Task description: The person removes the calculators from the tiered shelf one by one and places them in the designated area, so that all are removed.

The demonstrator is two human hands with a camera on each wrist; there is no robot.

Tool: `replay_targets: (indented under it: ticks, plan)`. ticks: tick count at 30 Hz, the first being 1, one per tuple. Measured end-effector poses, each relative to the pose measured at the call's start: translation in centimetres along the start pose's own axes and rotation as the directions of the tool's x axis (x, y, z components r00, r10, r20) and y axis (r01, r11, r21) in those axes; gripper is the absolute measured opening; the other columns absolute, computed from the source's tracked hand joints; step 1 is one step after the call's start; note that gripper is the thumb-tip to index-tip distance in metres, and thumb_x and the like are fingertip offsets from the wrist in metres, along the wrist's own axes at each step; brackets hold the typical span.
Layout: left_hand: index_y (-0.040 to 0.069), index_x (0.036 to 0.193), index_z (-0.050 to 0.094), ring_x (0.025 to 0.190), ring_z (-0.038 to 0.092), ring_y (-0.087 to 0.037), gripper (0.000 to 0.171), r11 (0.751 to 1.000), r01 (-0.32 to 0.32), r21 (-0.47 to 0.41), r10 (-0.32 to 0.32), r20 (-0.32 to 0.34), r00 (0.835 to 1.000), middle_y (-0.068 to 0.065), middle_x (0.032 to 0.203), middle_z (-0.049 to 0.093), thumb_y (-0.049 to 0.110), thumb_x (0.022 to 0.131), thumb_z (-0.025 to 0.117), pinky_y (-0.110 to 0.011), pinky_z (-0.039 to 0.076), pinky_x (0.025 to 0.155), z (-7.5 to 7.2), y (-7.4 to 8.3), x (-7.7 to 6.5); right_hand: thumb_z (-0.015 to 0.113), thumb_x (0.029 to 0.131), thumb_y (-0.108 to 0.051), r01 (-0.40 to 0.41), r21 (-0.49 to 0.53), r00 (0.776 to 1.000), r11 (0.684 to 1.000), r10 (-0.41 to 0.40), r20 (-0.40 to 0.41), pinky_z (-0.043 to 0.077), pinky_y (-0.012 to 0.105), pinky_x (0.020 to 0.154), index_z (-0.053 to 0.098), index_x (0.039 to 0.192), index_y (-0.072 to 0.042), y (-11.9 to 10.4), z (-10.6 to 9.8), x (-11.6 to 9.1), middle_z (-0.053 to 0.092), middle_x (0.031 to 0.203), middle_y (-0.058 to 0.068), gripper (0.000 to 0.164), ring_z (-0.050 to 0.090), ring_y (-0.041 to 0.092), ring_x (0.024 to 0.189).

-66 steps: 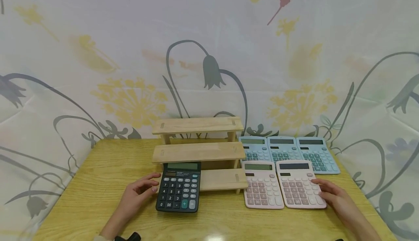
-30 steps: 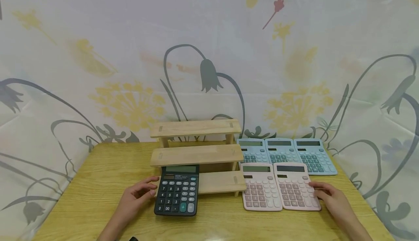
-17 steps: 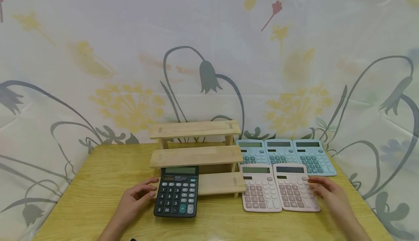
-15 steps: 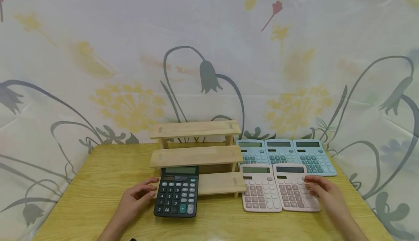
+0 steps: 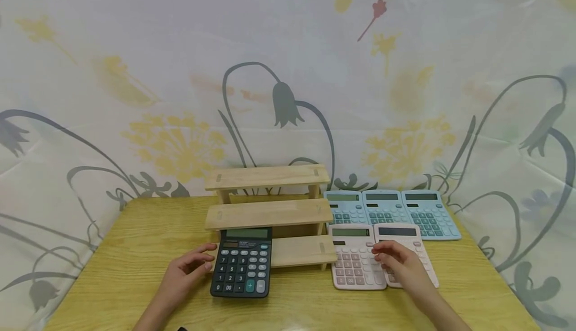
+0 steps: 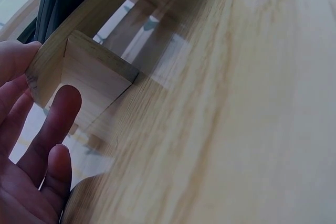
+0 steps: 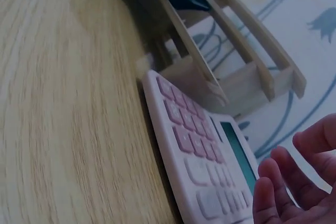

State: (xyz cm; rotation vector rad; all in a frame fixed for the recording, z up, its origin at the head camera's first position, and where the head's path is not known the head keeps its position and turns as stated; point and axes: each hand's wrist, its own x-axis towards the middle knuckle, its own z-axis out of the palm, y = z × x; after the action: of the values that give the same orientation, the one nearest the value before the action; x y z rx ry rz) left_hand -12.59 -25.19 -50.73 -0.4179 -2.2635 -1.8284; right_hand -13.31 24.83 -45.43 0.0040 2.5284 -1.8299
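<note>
My left hand [image 5: 183,277] rests at the left end of a three-step wooden rack [image 5: 267,213], its fingertips at the lowest board in the left wrist view. Right beside it, a black calculator [image 5: 240,270] leans on that lowest step, tilted toward me. My right hand [image 5: 407,268] hovers over the seam between two pink calculators, fingers loosely bent and holding nothing. The left pink calculator [image 5: 348,266] lies flat on the table; the right pink calculator [image 5: 398,231] is partly hidden by the hand. In the right wrist view a pink calculator [image 7: 181,145] lies below the fingers [image 7: 273,179].
Three light-blue calculators stand in a row behind the pink ones: a left one [image 5: 343,197], a middle one [image 5: 381,197] and a right one [image 5: 429,216]. Under everything is a wood-grain table [image 5: 153,231]. A flower-printed cloth [image 5: 288,36] hangs behind.
My right hand has moved left from the right edge of the right pink calculator to between the two pink ones. The left hand and all calculators have stayed in place.
</note>
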Motion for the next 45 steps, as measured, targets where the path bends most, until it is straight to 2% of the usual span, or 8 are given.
replay_targets:
  ticks: [7, 12, 16, 21, 25, 29, 32, 45]
  plan:
    - [-0.001, 0.1, 0.073, 0.113, 0.062, -0.006, 0.01, 1.0, 0.016, 0.016, -0.016, 0.0, 1.0, -0.003, 0.123, 0.068, -0.003, 0.091, 0.068, -0.02, 0.051, 0.082, 0.0, 0.0, 0.0, 0.058, 0.098, -0.004, -0.013, 0.072, 0.993, 0.997, 0.004, 0.118, 0.054, 0.029, 0.078, 0.059, 0.12, 0.007, -1.0, 2.6, -0.1, 0.065, 0.114, 0.019, 0.025, 0.064, 0.017, 0.094]
    - [-0.001, 0.1, 0.073, 0.111, 0.062, -0.005, 0.01, 1.0, 0.01, 0.015, -0.01, 0.001, 1.0, -0.002, 0.123, 0.068, -0.003, 0.091, 0.068, -0.02, 0.051, 0.08, -0.1, -0.1, 0.0, 0.058, 0.098, -0.005, -0.006, 0.098, 0.977, 0.995, -0.015, 0.212, 0.054, 0.029, 0.081, 0.06, 0.122, 0.007, -1.5, 4.2, -0.1, 0.065, 0.115, 0.02, 0.027, 0.064, 0.018, 0.097]
    - [-0.001, 0.1, 0.073, 0.113, 0.061, -0.003, 0.01, 1.0, 0.019, 0.021, -0.019, 0.0, 1.0, -0.003, 0.124, 0.068, -0.002, 0.092, 0.068, -0.02, 0.051, 0.08, -0.1, 0.0, -0.1, 0.057, 0.099, -0.007, 0.017, 0.146, 0.952, 0.989, -0.061, 0.299, 0.053, 0.027, 0.08, 0.058, 0.122, 0.009, -1.4, 5.3, -0.1, 0.065, 0.114, 0.021, 0.027, 0.063, 0.015, 0.096]
    - [0.0, 0.1, 0.073, 0.111, 0.061, -0.002, 0.009, 0.999, 0.035, 0.033, -0.035, -0.011, 0.999, -0.003, 0.123, 0.068, -0.001, 0.092, 0.069, -0.02, 0.051, 0.08, -0.2, 0.3, -0.1, 0.055, 0.101, -0.005, 0.061, 0.245, 0.903, 0.968, -0.158, 0.399, 0.053, 0.026, 0.077, 0.054, 0.121, 0.015, -1.0, 6.9, -0.3, 0.061, 0.114, 0.027, 0.028, 0.062, 0.013, 0.094]
    - [0.001, 0.1, 0.073, 0.111, 0.061, -0.002, 0.009, 0.999, 0.039, 0.039, -0.038, -0.012, 0.999, -0.005, 0.124, 0.068, 0.0, 0.092, 0.069, -0.019, 0.051, 0.08, -0.2, 0.4, -0.1, 0.056, 0.1, -0.004, 0.122, 0.256, 0.875, 0.959, -0.225, 0.427, 0.053, 0.026, 0.074, 0.055, 0.119, 0.016, -0.8, 8.1, -0.7, 0.06, 0.109, 0.03, 0.028, 0.064, 0.015, 0.091]
    - [0.001, 0.101, 0.073, 0.111, 0.06, -0.002, 0.01, 0.998, 0.04, 0.04, -0.04, -0.011, 0.999, -0.006, 0.124, 0.067, 0.001, 0.092, 0.069, -0.02, 0.051, 0.08, 0.0, 0.3, 0.0, 0.057, 0.1, -0.005, 0.174, 0.226, 0.865, 0.958, -0.258, 0.43, 0.053, 0.027, 0.077, 0.058, 0.118, 0.014, -0.8, 9.2, -0.8, 0.062, 0.107, 0.031, 0.027, 0.065, 0.017, 0.093]
    - [0.002, 0.101, 0.073, 0.111, 0.061, -0.002, 0.01, 0.998, 0.042, 0.041, -0.042, -0.011, 0.999, -0.005, 0.125, 0.067, 0.001, 0.092, 0.069, -0.02, 0.051, 0.079, 0.0, 0.3, 0.0, 0.057, 0.099, -0.005, 0.181, 0.225, 0.853, 0.957, -0.267, 0.448, 0.053, 0.027, 0.081, 0.058, 0.12, 0.013, -1.0, 10.0, -0.9, 0.063, 0.11, 0.031, 0.027, 0.066, 0.02, 0.096]
    - [0.003, 0.1, 0.074, 0.112, 0.061, -0.004, 0.01, 0.998, 0.027, 0.052, -0.026, -0.016, 1.0, -0.01, 0.125, 0.067, 0.001, 0.092, 0.069, -0.019, 0.05, 0.081, 0.0, 0.3, 0.0, 0.052, 0.1, -0.001, 0.11, 0.333, 0.761, 0.937, -0.295, 0.578, 0.055, 0.029, 0.082, 0.05, 0.134, 0.014, -1.2, 14.0, -1.7, 0.061, 0.119, 0.033, 0.038, 0.068, 0.025, 0.102]
